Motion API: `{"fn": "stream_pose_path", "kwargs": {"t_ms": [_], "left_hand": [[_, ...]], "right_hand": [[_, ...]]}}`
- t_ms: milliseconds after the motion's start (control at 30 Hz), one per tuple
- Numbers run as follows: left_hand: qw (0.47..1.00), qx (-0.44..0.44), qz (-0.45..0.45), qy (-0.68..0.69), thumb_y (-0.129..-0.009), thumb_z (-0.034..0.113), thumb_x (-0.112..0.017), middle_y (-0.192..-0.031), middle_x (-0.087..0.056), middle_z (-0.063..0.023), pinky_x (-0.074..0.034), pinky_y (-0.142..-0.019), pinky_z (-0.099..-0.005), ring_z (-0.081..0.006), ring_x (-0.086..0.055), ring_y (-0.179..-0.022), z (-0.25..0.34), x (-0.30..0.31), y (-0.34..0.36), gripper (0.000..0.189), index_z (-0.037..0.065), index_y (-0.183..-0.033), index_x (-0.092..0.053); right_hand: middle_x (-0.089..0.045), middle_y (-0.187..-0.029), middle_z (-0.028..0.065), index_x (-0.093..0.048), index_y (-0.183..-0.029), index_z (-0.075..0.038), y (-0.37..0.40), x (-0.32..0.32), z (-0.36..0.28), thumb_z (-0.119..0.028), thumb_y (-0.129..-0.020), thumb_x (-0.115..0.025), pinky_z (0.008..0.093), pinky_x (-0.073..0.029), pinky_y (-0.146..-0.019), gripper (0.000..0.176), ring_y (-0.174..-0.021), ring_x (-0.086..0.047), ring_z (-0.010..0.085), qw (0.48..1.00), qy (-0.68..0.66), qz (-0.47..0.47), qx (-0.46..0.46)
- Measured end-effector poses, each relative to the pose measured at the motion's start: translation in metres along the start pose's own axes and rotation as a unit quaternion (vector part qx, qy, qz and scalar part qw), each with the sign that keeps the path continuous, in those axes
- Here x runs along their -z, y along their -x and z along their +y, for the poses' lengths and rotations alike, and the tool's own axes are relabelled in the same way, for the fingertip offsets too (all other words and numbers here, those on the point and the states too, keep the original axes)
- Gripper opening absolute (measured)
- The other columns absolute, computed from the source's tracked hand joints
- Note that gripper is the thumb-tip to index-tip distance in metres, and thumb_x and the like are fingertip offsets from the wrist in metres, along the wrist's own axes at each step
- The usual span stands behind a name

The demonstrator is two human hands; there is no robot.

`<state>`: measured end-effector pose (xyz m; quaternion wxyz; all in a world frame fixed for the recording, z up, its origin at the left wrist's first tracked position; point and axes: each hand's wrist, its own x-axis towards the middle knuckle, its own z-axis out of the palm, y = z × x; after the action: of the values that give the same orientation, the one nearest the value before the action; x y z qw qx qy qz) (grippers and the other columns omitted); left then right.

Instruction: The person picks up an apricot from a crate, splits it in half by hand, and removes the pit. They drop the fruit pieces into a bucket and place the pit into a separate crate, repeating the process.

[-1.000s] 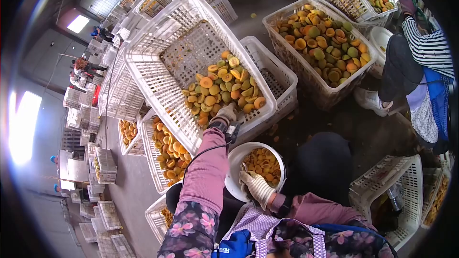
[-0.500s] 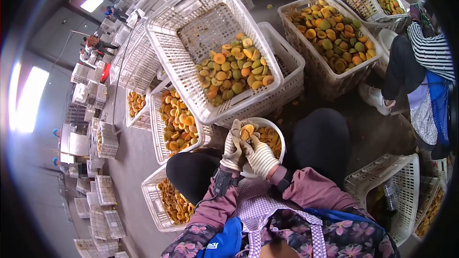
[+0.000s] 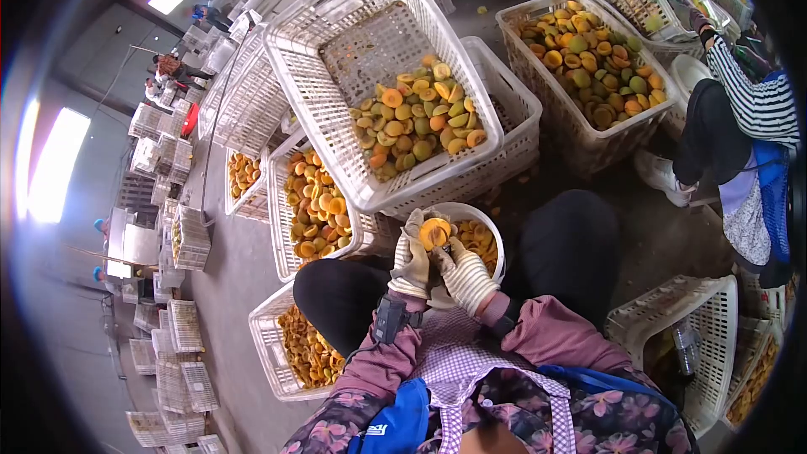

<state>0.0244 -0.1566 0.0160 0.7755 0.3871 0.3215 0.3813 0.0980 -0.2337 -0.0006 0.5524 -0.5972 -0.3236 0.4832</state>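
Both hands wear pale, stained work gloves, over a white bucket with orange fruit pieces inside. My left hand holds a halved orange fruit, its cut face with a dark centre turned up. Closed beside it, my right hand has its fingertips near the fruit's lower right edge; something small and dark shows there, too small to name. Beyond the bucket, a large white crate holds fruit halves in its near part.
Fruit-filled crates stand at the left, lower left and upper right. A co-worker in striped sleeves sits at the right. Another crate, with a bottle, lies lower right. Crate stacks fill the far left.
The fruit's cut face now shows more fully, and my right hand has shifted slightly down from it. The co-worker's arm has reached toward the upper right crate. The view has shifted slightly.
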Motion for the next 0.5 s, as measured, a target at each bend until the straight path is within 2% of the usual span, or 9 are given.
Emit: {"fn": "stream_pose_path", "kwargs": {"t_ms": [67, 100, 167, 200, 267, 400, 467, 500], "left_hand": [[0.999, -0.027, 0.008, -0.045, -0.096, 0.033, -0.037, -0.094, -0.059, -0.0126, -0.049, -0.075, -0.0339, -0.0248, -0.059, -0.082, 0.003, -0.008, 0.001, 0.034, 0.003, -0.106, -0.049], [0.999, -0.025, 0.008, -0.045, -0.096, 0.033, -0.037, -0.094, -0.059, -0.0126, -0.049, -0.075, -0.0339, -0.0248, -0.059, -0.082, 0.002, -0.007, 0.000, 0.034, 0.003, -0.106, -0.049], [0.998, -0.026, 0.004, -0.060, -0.096, 0.034, -0.038, -0.089, -0.059, -0.0121, -0.049, -0.073, -0.0321, -0.0231, -0.059, -0.079, 0.002, -0.005, -0.002, 0.033, 0.003, -0.100, -0.049], [0.998, -0.025, 0.004, -0.060, -0.096, 0.034, -0.038, -0.089, -0.059, -0.0121, -0.049, -0.073, -0.0321, -0.0231, -0.059, -0.079, 0.001, -0.005, 0.000, 0.033, 0.003, -0.100, -0.049], [0.989, -0.110, -0.011, -0.100, -0.095, 0.035, -0.039, -0.085, -0.057, -0.0113, -0.048, -0.070, -0.0302, -0.0206, -0.057, -0.075, -0.003, -0.006, 0.003, 0.034, 0.002, -0.094, -0.050], [0.983, -0.115, 0.003, -0.140, -0.095, 0.038, -0.039, -0.083, -0.057, -0.0107, -0.047, -0.067, -0.0284, -0.0184, -0.056, -0.073, 0.002, -0.002, 0.004, 0.038, 0.002, -0.091, -0.050], [0.974, -0.100, -0.082, -0.188, -0.095, 0.039, -0.038, -0.080, -0.056, -0.0104, -0.046, -0.064, -0.0270, -0.0165, -0.055, -0.070, 0.010, 0.005, 0.003, 0.041, 0.001, -0.088, -0.051], [0.978, -0.092, -0.092, -0.163, -0.095, 0.037, -0.037, -0.077, -0.056, -0.0103, -0.046, -0.062, -0.0269, -0.0158, -0.055, -0.067, 0.010, 0.006, 0.004, 0.041, 0.000, -0.085, -0.051]], "right_hand": [[-0.062, -0.092, 0.0177, -0.049, -0.117, 0.000, 0.003, 0.001, -0.005, -0.021, -0.091, -0.049, 0.0334, -0.046, -0.073, 0.034, -0.082, -0.059, 0.0305, 0.994, 0.107, 0.009, -0.002], [-0.062, -0.092, 0.0177, -0.049, -0.117, 0.000, 0.003, 0.000, -0.002, -0.021, -0.091, -0.049, 0.0334, -0.046, -0.073, 0.034, -0.082, -0.059, 0.0305, 0.994, 0.106, 0.009, -0.004], [-0.060, -0.084, 0.0261, -0.046, -0.115, -0.002, 0.002, -0.003, 0.003, -0.033, -0.089, -0.047, 0.0456, -0.046, -0.067, 0.041, -0.080, -0.058, 0.0422, 0.993, 0.105, 0.023, 0.052], [-0.060, -0.084, 0.0261, -0.046, -0.115, -0.002, 0.002, -0.003, 0.002, -0.033, -0.089, -0.047, 0.0456, -0.046, -0.067, 0.041, -0.080, -0.058, 0.0422, 0.993, 0.105, 0.023, 0.051], [-0.060, -0.085, 0.0273, -0.046, -0.117, -0.002, 0.003, -0.002, 0.000, -0.032, -0.089, -0.046, 0.0459, -0.046, -0.066, 0.041, -0.081, -0.058, 0.0423, 0.989, 0.145, 0.014, 0.032], [-0.059, -0.082, 0.0275, -0.046, -0.116, -0.001, 0.003, -0.010, 0.019, -0.033, -0.089, -0.047, 0.0448, -0.046, -0.064, 0.042, -0.079, -0.058, 0.0428, 0.994, 0.100, -0.010, 0.048], [-0.061, -0.077, 0.0232, -0.048, -0.115, 0.001, 0.004, -0.011, 0.024, -0.035, -0.088, -0.049, 0.0430, -0.047, -0.064, 0.045, -0.073, -0.060, 0.0401, 0.996, 0.022, -0.075, 0.051], [-0.059, -0.065, 0.0128, -0.054, -0.105, -0.001, 0.007, -0.014, 0.023, -0.039, -0.088, -0.050, 0.0382, -0.045, -0.052, 0.041, -0.054, -0.057, 0.0299, 0.993, -0.052, -0.084, 0.067]]}}
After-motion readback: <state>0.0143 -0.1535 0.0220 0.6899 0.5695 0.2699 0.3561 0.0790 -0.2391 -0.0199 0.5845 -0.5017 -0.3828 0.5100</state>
